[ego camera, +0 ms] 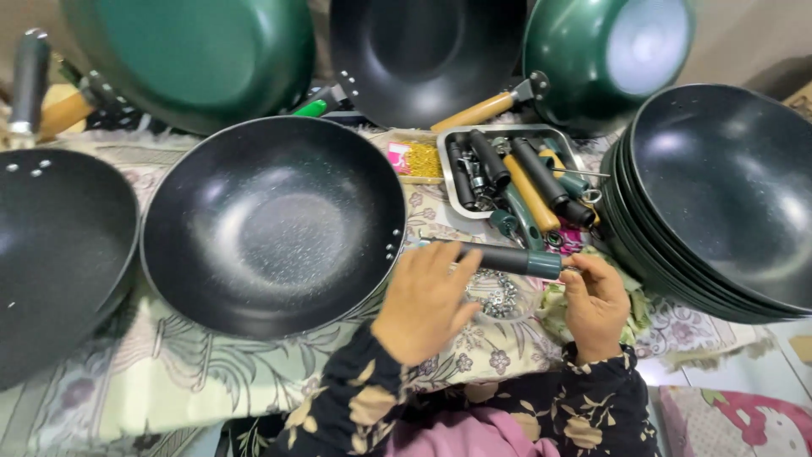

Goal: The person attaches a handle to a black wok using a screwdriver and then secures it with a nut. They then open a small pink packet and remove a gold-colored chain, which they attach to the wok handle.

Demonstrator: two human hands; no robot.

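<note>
Handle (499,256), dark with a green end cap, held level at the wok's (272,224) 3 o'clock rim.
Head view: left hand (423,300) lies over its near end, fingers together and curled on it; right hand (595,300) pinches the capped end. It looks light, stiff and smooth, best gripped mid-shaft. Tray (452,182) of spare handles sits at 12 o'clock, stacked woks (719,195) at 2 o'clock.

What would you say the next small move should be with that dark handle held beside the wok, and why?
Probably slide the dark handle leftward until its end meets the rim of the black wok. The left hand rests on the handle's near end right by the rim holes, the right hand pinches the teal-capped far end, and the handle already lies roughly in line with those holes, apparently not yet seated.
</note>
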